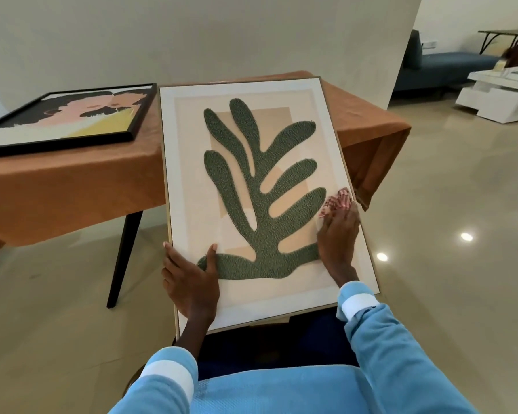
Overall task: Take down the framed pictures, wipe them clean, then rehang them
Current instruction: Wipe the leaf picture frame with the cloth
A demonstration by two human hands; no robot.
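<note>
A large light-framed picture of a green leaf shape (pixel 251 186) leans from my lap up against the table edge. My left hand (pixel 192 279) grips its lower left edge, thumb lying on the glass. My right hand (pixel 338 234) presses flat on a red-and-white checked cloth (pixel 337 201) against the glass near the right edge. A second picture in a black frame (pixel 72 118), showing abstract faces, lies flat on the table to the left.
The table (pixel 72 180) wears an orange-brown cloth and has dark slanted legs. A plain wall stands behind it. Glossy tiled floor (pixel 446 234) spreads to the right, with a white low table (pixel 497 97) and a blue sofa (pixel 443 61) farther back.
</note>
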